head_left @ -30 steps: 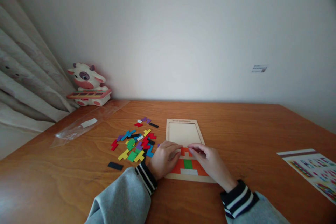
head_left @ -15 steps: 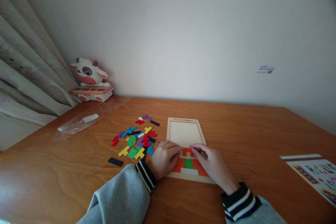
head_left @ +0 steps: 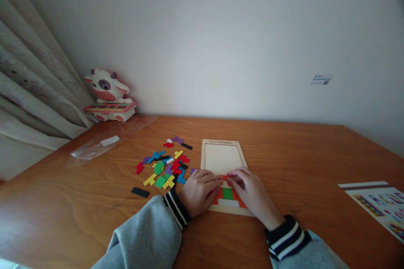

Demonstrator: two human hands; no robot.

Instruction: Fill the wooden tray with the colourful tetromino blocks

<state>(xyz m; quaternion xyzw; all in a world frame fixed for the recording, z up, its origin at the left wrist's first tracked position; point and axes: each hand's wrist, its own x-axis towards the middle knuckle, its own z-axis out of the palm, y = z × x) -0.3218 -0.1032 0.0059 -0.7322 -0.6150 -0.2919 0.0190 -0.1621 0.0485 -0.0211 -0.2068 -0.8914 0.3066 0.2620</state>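
Note:
A wooden puzzle tray point(head_left: 223, 157) lies on the table in front of me, its near end filled with orange, green and white pieces point(head_left: 226, 193). My left hand point(head_left: 199, 191) rests on the tray's left edge, fingers curled toward the middle. My right hand point(head_left: 250, 193) lies over the tray's right side, its fingertips pressed together on an orange piece point(head_left: 224, 178) where both hands meet. A heap of loose coloured pieces point(head_left: 164, 166) is spread just left of the tray, and a single black piece point(head_left: 140, 192) lies nearer to me.
A clear plastic bag point(head_left: 104, 143) lies at the far left of the wooden table point(head_left: 296, 155). A cow toy point(head_left: 108, 96) stands in the back left corner by a curtain. A printed pattern sheet point(head_left: 380, 204) lies at the right edge.
The view has shifted slightly. Both hands have closed in together over the orange piece at the filled rows' far edge, hiding more of it than before.

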